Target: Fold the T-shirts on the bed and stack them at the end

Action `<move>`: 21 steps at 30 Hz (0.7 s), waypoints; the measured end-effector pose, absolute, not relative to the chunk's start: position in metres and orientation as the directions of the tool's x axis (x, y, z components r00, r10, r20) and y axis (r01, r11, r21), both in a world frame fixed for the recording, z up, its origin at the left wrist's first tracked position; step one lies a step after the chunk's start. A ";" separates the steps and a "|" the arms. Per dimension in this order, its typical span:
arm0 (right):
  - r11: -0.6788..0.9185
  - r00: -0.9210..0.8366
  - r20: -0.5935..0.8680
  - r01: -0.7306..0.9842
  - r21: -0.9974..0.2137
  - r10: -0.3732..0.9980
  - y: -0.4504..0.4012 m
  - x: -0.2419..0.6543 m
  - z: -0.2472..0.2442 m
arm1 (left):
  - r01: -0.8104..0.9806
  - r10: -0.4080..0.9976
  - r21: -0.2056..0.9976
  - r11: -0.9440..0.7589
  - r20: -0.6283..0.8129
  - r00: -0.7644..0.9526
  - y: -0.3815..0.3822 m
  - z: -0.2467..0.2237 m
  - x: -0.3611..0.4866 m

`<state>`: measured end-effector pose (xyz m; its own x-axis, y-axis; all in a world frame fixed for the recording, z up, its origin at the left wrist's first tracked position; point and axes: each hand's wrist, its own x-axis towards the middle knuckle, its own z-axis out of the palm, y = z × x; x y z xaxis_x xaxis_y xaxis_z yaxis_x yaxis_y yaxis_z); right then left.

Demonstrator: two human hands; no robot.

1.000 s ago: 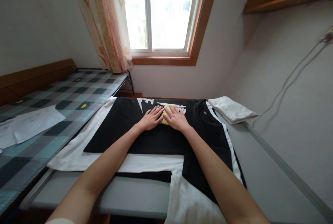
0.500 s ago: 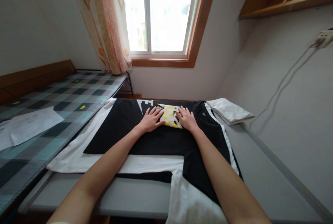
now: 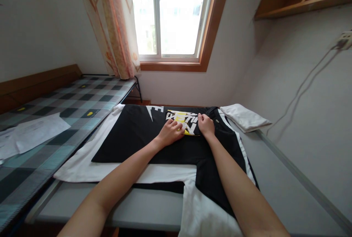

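Observation:
A black T-shirt [image 3: 126, 134] lies spread flat on top of a white garment [image 3: 165, 172], its collar toward the right. White lettering and a yellow-and-white printed patch [image 3: 189, 121] mark its front. My left hand [image 3: 172, 131] rests on the left lower part of the patch, fingers curled in against it. At the patch's right edge is my right hand [image 3: 206, 124], its fingers closed together. Whatever either hand grips is too small or hidden to make out. More black cloth shows beneath the white layer.
The garments lie on a grey board [image 3: 137, 207]. A folded white cloth [image 3: 244, 116] sits at its far right. To the left, a checked mattress [image 3: 71, 108] carries paper sheets [image 3: 41, 134]. Ahead are a window and curtain [image 3: 118, 28]; a shelf [image 3: 308, 6] hangs upper right.
Both hands lay flat on the patch with fingers spread; now their fingers are curled. The right hand has shifted right to the patch's edge, the left slightly right and nearer. More black shows in the patch.

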<state>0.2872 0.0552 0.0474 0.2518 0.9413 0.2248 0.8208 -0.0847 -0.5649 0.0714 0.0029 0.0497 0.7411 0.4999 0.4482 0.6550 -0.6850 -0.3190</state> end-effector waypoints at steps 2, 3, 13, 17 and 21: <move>-0.124 0.238 0.125 0.808 -0.576 0.963 0.059 0.292 0.052 | 0.672 0.524 -0.301 -0.677 0.443 0.727 0.003 0.049 0.074; -0.147 0.215 0.041 0.783 -0.605 0.976 0.061 0.295 0.055 | 0.680 0.538 -0.287 -0.674 0.440 0.719 0.003 0.049 0.075; -0.471 0.015 -0.477 0.186 -0.862 0.879 0.049 0.288 0.070 | 0.771 0.651 -0.051 -0.635 0.502 0.569 0.006 0.043 0.075; -0.403 -0.126 -0.399 -0.008 -0.915 0.908 0.039 0.278 0.074 | 0.712 0.587 -0.076 -0.698 0.509 0.630 0.005 0.045 0.073; -0.389 -0.151 -0.381 -0.031 -0.921 0.912 0.033 0.273 0.078 | 0.736 0.596 0.009 -0.676 0.595 0.539 0.004 0.048 0.067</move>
